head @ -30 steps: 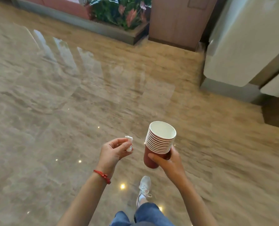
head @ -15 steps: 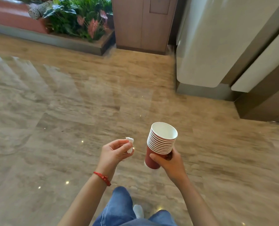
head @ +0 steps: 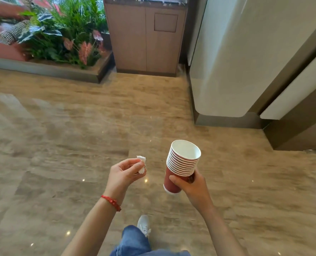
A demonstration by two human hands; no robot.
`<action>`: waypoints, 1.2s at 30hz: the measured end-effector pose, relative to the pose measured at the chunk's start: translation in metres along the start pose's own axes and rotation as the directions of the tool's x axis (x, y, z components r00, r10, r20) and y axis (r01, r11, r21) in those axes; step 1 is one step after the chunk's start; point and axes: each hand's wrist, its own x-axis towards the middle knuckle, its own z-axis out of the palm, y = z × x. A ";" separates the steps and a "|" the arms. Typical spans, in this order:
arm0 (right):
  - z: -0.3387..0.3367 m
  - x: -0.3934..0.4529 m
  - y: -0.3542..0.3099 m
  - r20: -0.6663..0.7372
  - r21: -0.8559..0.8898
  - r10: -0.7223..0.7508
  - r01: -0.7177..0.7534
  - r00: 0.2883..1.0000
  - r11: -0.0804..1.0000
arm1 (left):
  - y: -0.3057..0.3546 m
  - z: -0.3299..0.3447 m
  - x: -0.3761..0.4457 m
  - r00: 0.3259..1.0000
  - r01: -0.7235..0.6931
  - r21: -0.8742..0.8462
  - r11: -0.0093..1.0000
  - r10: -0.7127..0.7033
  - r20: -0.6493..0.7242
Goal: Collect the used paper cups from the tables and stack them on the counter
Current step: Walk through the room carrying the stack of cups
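A stack of several nested red paper cups (head: 181, 163) with white rims is tilted slightly to the right, and my right hand (head: 192, 183) grips it round the bottom cup. My left hand (head: 124, 172), with a red cord at the wrist, pinches a small crumpled white tissue (head: 142, 164) between thumb and fingers. Both hands are held in front of me over the polished floor, a short gap apart. A wooden cabinet with a dark stone counter top (head: 146, 36) stands straight ahead at the far end.
A planter with green and pink leaves (head: 61, 37) borders the floor at the far left. A large cream rounded column (head: 236, 61) and dark brown panels stand at the right. Glossy beige tile floor (head: 70, 135) lies between. My jeans leg and white shoe (head: 144, 226) show below.
The view has advanced toward the wooden cabinet and the cream column, which are now nearer and larger. Both hands keep their holds on the tissue and the cup stack.
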 end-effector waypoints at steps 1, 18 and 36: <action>0.006 0.017 -0.008 -0.005 0.000 -0.009 0.009 1.000 1.000 | 0.011 0.000 0.019 1.000 -0.002 0.004 1.000 0.002 0.012; 0.037 0.330 -0.065 0.007 -0.008 -0.008 0.008 1.000 1.000 | 0.110 0.082 0.309 0.998 -0.018 0.008 1.000 0.017 0.052; 0.021 0.710 -0.171 0.035 0.001 -0.063 0.063 0.997 0.998 | 0.277 0.229 0.638 0.998 -0.055 0.021 0.998 0.054 0.037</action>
